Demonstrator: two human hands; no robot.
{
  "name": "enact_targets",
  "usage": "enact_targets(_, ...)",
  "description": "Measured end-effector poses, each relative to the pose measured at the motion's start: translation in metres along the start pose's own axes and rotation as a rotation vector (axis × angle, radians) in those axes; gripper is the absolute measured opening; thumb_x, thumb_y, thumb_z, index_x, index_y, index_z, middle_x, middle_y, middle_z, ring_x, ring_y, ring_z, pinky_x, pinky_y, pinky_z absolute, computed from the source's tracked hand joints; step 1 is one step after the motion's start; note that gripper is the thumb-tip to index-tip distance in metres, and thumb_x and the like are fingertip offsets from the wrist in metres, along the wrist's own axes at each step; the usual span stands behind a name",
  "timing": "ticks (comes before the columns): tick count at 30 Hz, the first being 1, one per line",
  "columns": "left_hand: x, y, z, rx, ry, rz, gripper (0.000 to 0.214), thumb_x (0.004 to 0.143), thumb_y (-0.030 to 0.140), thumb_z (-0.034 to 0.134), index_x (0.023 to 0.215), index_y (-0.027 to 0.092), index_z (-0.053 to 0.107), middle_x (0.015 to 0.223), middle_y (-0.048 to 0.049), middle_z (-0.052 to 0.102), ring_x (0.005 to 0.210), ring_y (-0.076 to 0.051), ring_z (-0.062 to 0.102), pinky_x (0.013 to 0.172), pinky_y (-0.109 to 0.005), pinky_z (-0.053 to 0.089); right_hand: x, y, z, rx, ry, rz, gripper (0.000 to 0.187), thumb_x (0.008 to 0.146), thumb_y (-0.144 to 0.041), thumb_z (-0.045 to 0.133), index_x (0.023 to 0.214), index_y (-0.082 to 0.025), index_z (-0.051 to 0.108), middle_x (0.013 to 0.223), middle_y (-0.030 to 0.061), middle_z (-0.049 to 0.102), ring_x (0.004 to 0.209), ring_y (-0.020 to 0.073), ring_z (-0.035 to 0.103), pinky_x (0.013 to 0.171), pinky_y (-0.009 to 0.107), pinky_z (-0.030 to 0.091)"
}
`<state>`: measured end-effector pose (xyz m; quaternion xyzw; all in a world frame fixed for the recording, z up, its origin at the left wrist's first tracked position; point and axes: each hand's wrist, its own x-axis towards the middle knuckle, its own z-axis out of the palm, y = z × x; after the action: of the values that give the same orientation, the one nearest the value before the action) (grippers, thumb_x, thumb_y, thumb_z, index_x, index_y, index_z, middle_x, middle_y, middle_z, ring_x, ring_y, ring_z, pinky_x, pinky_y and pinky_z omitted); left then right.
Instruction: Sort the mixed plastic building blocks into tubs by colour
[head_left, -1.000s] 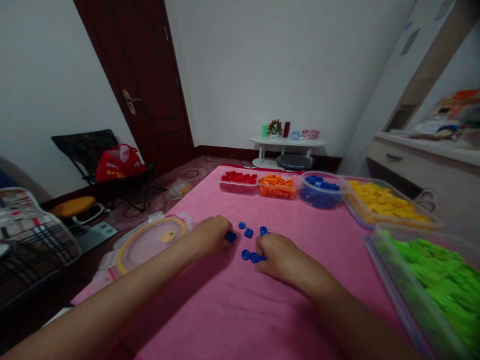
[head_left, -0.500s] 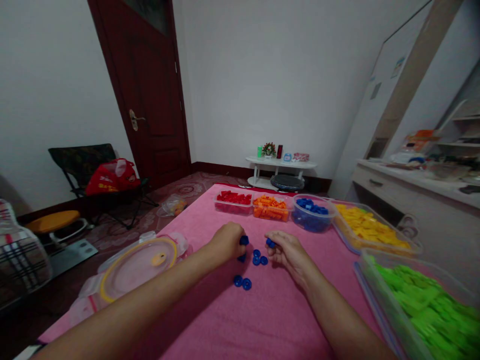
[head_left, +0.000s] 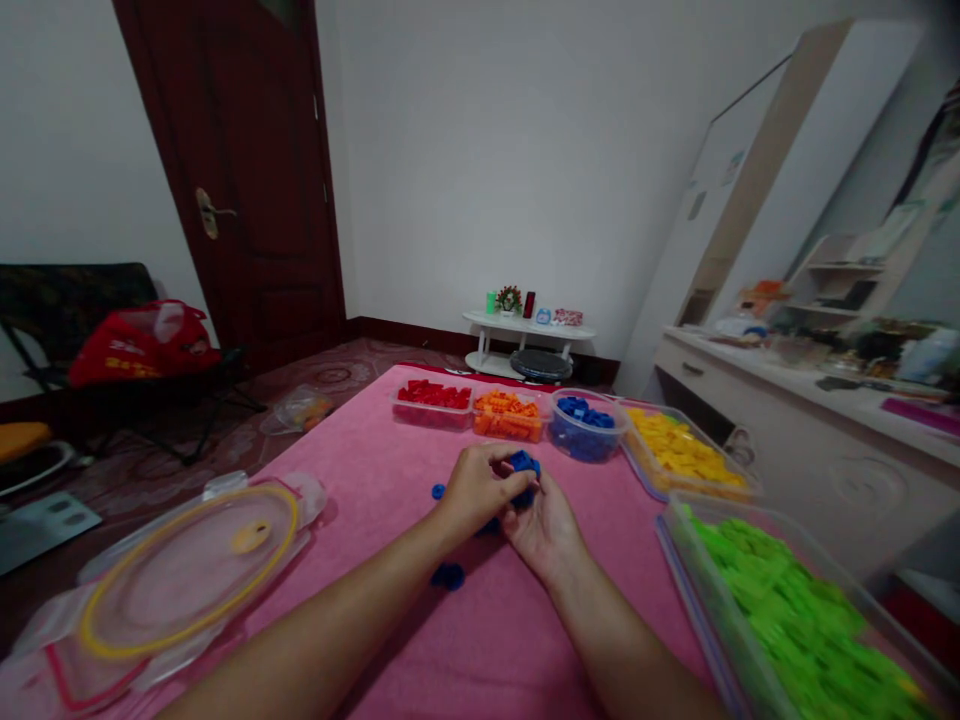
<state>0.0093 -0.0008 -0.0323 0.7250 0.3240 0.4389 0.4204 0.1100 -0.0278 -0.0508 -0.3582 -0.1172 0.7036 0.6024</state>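
My left hand and my right hand meet above the middle of the pink cloth. Between them are blue toy building pieces, which the fingers of both hands close around; their exact shape is partly covered. More blue shows low between the palms, too hidden to make out. On the cloth left of my hands lies a small round blue piece, partly behind the left hand. Nearer to me sit round blue pieces side by side, blurred.
Along the far edge stand boxes of red pieces and orange pieces, and a round tub of blue pieces. Yellow pieces and green pieces fill boxes at the right. Clear lids lie at the left.
My hands were apart, each with blue pieces; now they have come together and the pieces meet between them. The view has turned to the right.
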Motion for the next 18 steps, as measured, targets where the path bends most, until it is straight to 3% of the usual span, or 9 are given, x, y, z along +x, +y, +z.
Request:
enact_targets(5, 0.001, -0.002, -0.009, 0.070, 0.052, -0.003, 0.015, 0.072, 0.021, 0.061, 0.081, 0.012, 0.069, 0.080, -0.0029, 0.069, 0.075, -0.014, 0.063, 0.072, -0.022, 0.048, -0.002, -0.004, -0.003, -0.003, -0.017, -0.012, 0.029, 0.091, -0.039, 0.040, 0.078, -0.017, 0.053, 0.049, -0.0036, 0.052, 0.035, 0.0058, 0.045, 0.029, 0.012, 0.025)
enact_targets(9, 0.003, -0.007, -0.014, 0.145, 0.032, 0.073, 0.016, 0.073, 0.020, 0.061, 0.086, 0.014, 0.070, 0.085, -0.0026, 0.070, 0.081, -0.015, 0.063, 0.079, -0.024, 0.048, -0.003, -0.006, -0.002, -0.126, -0.085, -0.085, 0.027, 0.084, -0.040, 0.055, 0.072, -0.017, 0.051, 0.049, -0.0063, 0.048, 0.029, 0.0012, 0.031, 0.027, 0.010, 0.017)
enact_targets(14, 0.005, -0.011, -0.016, 0.232, 0.033, 0.129, 0.015, 0.072, 0.022, 0.066, 0.083, 0.014, 0.071, 0.088, -0.0050, 0.069, 0.085, -0.016, 0.061, 0.080, -0.024, 0.046, -0.001, -0.006, -0.007, -0.105, -0.009, -0.095, 0.023, 0.085, -0.030, 0.049, 0.068, -0.015, 0.050, 0.050, -0.0046, 0.048, 0.030, 0.0007, 0.027, 0.027, 0.011, 0.017)
enact_targets(18, 0.007, -0.019, -0.015, 0.220, 0.063, 0.108, 0.015, 0.074, 0.025, 0.065, 0.083, 0.014, 0.070, 0.088, -0.0048, 0.069, 0.084, -0.016, 0.062, 0.079, -0.024, 0.046, 0.007, -0.032, -0.014, -0.032, 0.051, -0.237, 0.022, 0.086, -0.023, 0.035, 0.072, -0.016, 0.052, 0.061, 0.0018, 0.056, 0.043, 0.0055, 0.046, 0.034, 0.013, 0.031)
